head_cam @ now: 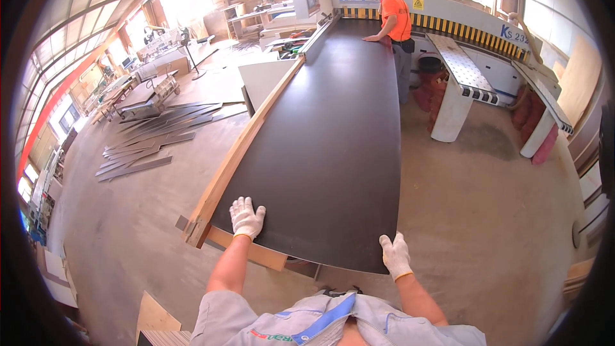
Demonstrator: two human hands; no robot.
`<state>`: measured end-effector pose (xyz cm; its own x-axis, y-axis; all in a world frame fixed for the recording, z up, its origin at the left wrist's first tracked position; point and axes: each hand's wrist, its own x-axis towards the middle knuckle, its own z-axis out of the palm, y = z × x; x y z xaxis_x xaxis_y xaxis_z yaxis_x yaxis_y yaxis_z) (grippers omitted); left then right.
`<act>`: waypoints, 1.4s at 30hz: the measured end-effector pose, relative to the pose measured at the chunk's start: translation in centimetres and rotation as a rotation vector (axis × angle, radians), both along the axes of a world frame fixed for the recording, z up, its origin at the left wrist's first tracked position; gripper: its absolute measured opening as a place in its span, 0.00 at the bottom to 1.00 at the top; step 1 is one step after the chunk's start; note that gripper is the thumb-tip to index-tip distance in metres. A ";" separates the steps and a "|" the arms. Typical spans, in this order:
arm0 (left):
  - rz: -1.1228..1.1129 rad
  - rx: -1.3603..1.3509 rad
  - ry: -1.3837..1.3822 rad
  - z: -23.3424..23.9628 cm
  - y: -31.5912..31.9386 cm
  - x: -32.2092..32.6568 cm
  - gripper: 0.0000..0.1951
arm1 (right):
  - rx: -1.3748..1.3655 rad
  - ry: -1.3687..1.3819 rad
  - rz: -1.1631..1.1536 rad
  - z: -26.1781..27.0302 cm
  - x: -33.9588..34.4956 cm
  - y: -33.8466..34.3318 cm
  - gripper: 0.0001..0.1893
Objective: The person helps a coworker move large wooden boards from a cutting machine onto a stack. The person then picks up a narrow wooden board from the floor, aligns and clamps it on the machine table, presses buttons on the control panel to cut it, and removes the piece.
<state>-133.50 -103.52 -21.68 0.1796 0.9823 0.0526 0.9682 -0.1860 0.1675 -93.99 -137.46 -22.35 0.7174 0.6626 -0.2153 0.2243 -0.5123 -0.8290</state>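
A long dark brown panel stretches away from me to a KDT beam saw. My left hand, in a white knit glove, lies on the panel's near left part with the fingers spread. At the near right corner, my gloved right hand grips the panel's edge, its thumb side up; the fingers beneath are hidden. A pale wooden fence runs along the panel's left side. Below the near end, a short wooden crosspiece sticks out.
A person in an orange shirt stands at the panel's far right, one hand on it. Two support tables extend from the saw. Dark offcut strips lie on the floor at left. A trolley stands beyond them.
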 end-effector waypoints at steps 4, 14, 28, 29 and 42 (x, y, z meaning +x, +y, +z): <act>0.163 -0.032 0.028 -0.7 4.4 -4.5 0.46 | 0.109 0.067 -0.007 0.0 -0.6 0.4 0.35; 0.322 0.200 -0.026 -2.5 13.3 -9.1 0.31 | -0.098 -0.082 -0.146 1.8 -1.8 4.6 0.36; 0.295 0.249 -0.175 -1.9 13.5 -10.2 0.23 | -0.249 -0.386 -0.225 0.7 -3.6 6.3 0.33; 0.298 0.245 -0.170 -2.0 13.5 -10.3 0.23 | -0.252 -0.389 -0.209 0.7 -3.7 6.5 0.33; 0.313 0.271 -0.213 -2.8 13.6 -11.7 0.20 | -0.125 -0.406 -0.194 -2.7 -2.9 6.3 0.34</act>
<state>-145.23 -89.93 -24.52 -0.1657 0.9332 0.3187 0.9342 0.0450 0.3539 -96.85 -131.15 -25.07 0.8682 0.4946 0.0388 0.4078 -0.6669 -0.6237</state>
